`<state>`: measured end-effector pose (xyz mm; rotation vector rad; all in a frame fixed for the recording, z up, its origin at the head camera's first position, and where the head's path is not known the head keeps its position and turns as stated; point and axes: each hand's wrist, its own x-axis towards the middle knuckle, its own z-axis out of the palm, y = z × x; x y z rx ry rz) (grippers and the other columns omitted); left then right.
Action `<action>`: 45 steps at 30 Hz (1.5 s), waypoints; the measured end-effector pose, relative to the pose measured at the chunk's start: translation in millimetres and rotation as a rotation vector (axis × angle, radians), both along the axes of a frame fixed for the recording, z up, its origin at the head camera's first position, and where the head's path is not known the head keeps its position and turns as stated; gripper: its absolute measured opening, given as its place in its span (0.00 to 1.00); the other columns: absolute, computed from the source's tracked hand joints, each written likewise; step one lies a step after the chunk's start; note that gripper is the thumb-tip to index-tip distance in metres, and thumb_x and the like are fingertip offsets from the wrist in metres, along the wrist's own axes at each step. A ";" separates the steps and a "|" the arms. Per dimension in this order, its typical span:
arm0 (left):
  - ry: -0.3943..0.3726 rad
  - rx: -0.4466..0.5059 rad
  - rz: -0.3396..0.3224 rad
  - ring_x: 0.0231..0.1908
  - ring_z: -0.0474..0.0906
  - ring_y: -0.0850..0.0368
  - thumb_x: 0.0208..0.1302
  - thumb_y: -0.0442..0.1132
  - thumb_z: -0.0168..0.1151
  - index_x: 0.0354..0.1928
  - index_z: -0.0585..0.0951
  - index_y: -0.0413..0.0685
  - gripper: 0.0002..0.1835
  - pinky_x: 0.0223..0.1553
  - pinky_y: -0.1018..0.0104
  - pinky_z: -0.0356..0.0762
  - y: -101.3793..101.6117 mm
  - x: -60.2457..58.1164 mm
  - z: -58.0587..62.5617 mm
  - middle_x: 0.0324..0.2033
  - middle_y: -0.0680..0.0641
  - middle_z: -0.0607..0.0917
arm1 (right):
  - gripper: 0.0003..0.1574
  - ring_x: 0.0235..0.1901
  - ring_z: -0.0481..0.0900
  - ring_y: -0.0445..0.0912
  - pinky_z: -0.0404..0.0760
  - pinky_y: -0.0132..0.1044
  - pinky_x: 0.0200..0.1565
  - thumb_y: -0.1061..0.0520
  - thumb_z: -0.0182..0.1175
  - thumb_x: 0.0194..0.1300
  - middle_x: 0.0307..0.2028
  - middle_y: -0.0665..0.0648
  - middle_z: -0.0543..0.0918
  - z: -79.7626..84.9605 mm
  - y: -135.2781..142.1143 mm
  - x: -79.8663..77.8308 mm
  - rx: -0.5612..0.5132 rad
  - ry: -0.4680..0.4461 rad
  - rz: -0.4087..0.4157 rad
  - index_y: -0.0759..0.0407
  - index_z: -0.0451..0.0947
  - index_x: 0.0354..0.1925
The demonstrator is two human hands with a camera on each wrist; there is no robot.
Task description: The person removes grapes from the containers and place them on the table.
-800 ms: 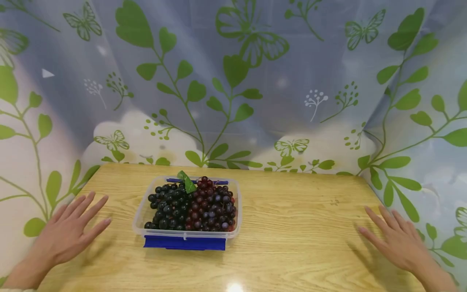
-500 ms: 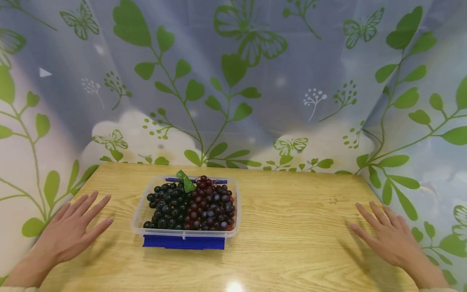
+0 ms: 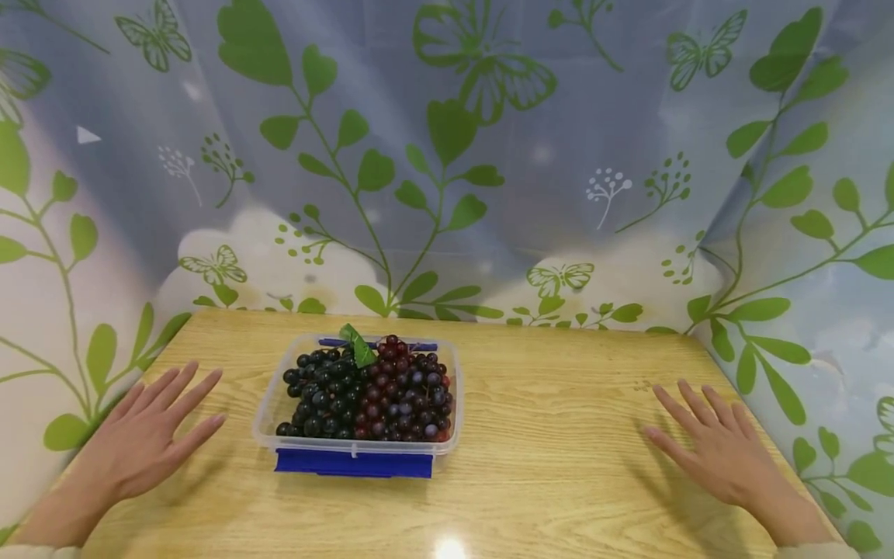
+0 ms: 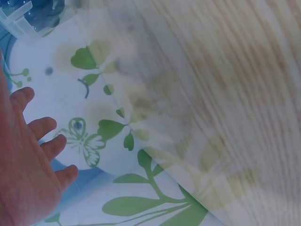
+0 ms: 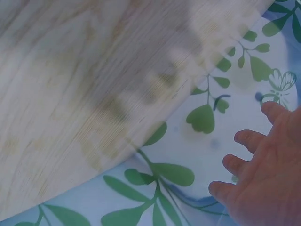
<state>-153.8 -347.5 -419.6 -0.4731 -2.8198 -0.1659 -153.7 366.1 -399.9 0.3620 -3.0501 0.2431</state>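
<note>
A clear plastic box (image 3: 261,423) with blue clips stands left of the middle of the table. Dark, nearly black grapes (image 3: 328,392) fill its left part, and reddish-purple grapes (image 3: 408,396) its right part. On top, at the back, lies a green leaf (image 3: 359,347). My left hand (image 3: 150,439) hovers to the left of the box, fingers spread, holding nothing. Far to the right of the box, my right hand (image 3: 719,450) is likewise spread over the table and touches nothing. A corner of the box (image 4: 28,19) shows at the top left of the left wrist view.
The wooden table (image 3: 559,435) has a pale, grained top. Behind it and at both sides hangs a curtain (image 3: 531,194) printed with green leaves and butterflies. A bright light reflection lies at the table's front.
My right hand has moved left, farther in over the table. The left hand has shifted slightly to the right, toward the box. The box and grapes stay in place.
</note>
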 end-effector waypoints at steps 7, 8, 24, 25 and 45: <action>0.034 -0.024 -0.013 0.69 0.50 0.38 0.70 0.56 0.50 0.75 0.53 0.60 0.35 0.69 0.47 0.28 3.7 -3.5 3.0 0.70 0.36 0.59 | 0.45 0.68 0.38 0.70 0.27 0.67 0.62 0.34 0.44 0.71 0.72 0.69 0.45 -0.6 -17.3 -6.5 -0.031 -0.025 0.031 0.45 0.42 0.76; 0.041 -0.027 -0.017 0.69 0.50 0.38 0.70 0.56 0.51 0.75 0.54 0.60 0.35 0.69 0.47 0.28 4.1 -3.6 3.3 0.69 0.36 0.59 | 0.45 0.68 0.39 0.71 0.28 0.67 0.63 0.34 0.44 0.71 0.72 0.69 0.45 -1.0 -19.3 -7.2 -0.034 -0.025 0.033 0.46 0.43 0.76; 0.026 -0.002 -0.102 0.70 0.49 0.40 0.71 0.52 0.52 0.75 0.53 0.59 0.35 0.70 0.49 0.30 23.9 -5.1 7.7 0.72 0.40 0.54 | 0.44 0.69 0.43 0.68 0.35 0.66 0.64 0.31 0.44 0.69 0.72 0.66 0.48 -7.8 -44.3 -12.7 -0.031 -0.028 0.062 0.45 0.48 0.76; 0.026 -0.004 -0.109 0.70 0.48 0.40 0.71 0.52 0.51 0.75 0.53 0.59 0.35 0.70 0.50 0.30 24.6 -5.5 8.0 0.72 0.40 0.53 | 0.44 0.69 0.43 0.68 0.35 0.66 0.65 0.30 0.44 0.69 0.73 0.66 0.49 -7.5 -46.3 -13.5 -0.029 -0.027 0.064 0.44 0.48 0.76; 0.032 -0.032 -0.167 0.70 0.49 0.43 0.71 0.52 0.52 0.75 0.54 0.59 0.34 0.70 0.54 0.33 36.2 -10.5 14.3 0.72 0.42 0.54 | 0.44 0.71 0.38 0.63 0.37 0.65 0.65 0.30 0.43 0.69 0.74 0.62 0.46 -3.6 -85.0 -30.5 -0.031 -0.029 0.131 0.44 0.48 0.76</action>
